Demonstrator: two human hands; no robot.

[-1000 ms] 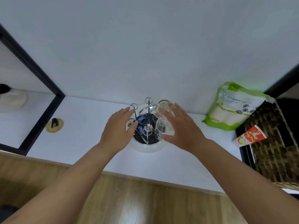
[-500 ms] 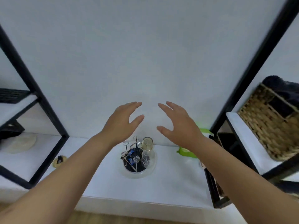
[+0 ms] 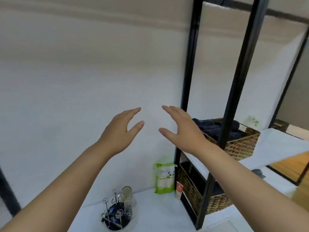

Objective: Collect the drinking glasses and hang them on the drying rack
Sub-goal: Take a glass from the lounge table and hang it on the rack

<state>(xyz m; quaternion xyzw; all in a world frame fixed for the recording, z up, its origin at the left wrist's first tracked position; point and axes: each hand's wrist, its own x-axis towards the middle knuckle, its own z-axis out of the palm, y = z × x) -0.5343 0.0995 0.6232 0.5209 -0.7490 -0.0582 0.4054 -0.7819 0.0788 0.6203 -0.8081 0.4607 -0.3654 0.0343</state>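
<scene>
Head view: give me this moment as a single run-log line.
left hand: open, empty, raised | right hand: open, empty, raised | drying rack: on counter, glasses hung on it | untouched

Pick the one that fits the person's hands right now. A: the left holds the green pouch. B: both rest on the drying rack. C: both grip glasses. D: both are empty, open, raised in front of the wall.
D: the left hand and right hand are spread open, empty, well above the drying rack.
</scene>
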